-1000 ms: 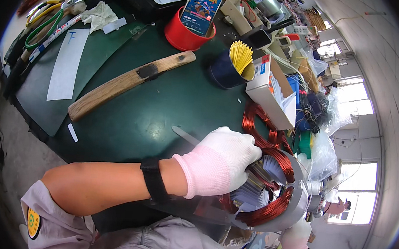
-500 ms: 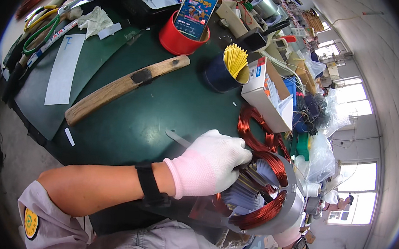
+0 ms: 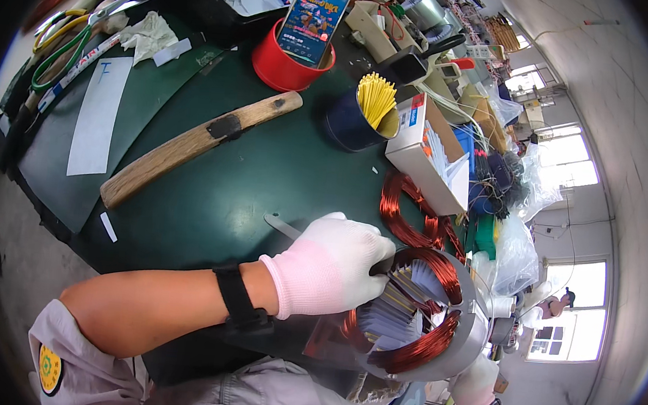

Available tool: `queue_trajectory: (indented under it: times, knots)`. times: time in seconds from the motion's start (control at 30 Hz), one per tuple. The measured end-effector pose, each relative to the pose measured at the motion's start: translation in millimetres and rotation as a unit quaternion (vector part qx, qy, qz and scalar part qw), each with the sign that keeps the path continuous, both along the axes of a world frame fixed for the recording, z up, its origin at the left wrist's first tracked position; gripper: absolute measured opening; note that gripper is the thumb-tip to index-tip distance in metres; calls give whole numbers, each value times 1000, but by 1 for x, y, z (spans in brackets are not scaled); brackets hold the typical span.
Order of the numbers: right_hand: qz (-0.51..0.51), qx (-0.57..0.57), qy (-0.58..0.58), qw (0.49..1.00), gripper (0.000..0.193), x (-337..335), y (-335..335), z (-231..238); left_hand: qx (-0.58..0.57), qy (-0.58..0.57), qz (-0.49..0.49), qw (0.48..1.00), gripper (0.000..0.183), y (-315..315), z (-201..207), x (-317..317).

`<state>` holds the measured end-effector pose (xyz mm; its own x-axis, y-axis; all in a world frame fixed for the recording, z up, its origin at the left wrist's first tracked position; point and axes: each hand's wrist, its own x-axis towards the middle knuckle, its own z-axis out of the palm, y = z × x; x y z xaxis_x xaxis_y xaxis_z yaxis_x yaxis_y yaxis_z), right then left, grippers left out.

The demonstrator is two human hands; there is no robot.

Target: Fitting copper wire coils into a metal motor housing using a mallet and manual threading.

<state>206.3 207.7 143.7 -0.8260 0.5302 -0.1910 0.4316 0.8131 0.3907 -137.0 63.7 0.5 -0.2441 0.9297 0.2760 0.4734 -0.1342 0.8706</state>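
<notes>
A motor stator (image 3: pixel 473 340), a grey metal ring with copper coils (image 3: pixel 427 340) and pale slot liners (image 3: pixel 391 314) inside, lies with its open end facing my left hand. White-gloved, with a pink cuff, my left hand (image 3: pixel 346 261) is closed in a fist at the stator's opening. From its back edge sticks out a thin flat strip with a rounded end (image 3: pixel 280 226); the rest is hidden in the fist. At the stator's outer right side is my gloved right hand (image 3: pixel 475 386), its fingers mostly hidden behind the ring.
Copper wire coils (image 3: pixel 406 217) lie just beyond the stator. Past them stand a white box (image 3: pixel 427 153), a dark cup of yellow sticks (image 3: pixel 356 129) and a red holder (image 3: pixel 285 70) with a phone (image 3: pixel 315 19). A wooden bar (image 3: pixel 191 150) lies left; scissors (image 3: pixel 114 11) lie far left.
My right hand shows more beside the stator, having moved slightly outward and down. My left fist stays at the opening, fingers slightly shifted. The whole view has shifted a little.
</notes>
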Motion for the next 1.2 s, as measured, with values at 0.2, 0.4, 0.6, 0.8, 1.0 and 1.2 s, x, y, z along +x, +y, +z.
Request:
queue_trajectory:
  times: [0.2,0.4,0.6,0.8,1.0,1.2]
  knots:
    - [91,-84,15,992,45,-34,-2,-26,22,45,31,998,14,-1,1,5]
    - [-27,-154,-5,988,51,-57,-12,-17,20,66,27,997,15,0,2,5]
    - [41,8,-99,994,39,-25,4,-9,3,-1,14,1000,22,2,-2,1]
    - [-55,32,-100,993,26,10,7,1,-18,-95,-40,995,26,4,-4,-2]
    - [77,-76,6,994,38,-25,7,-25,-21,-91,-35,995,22,7,-5,4]
    - [24,-205,33,978,47,-48,6,-21,-23,-83,-21,996,20,6,-5,4]
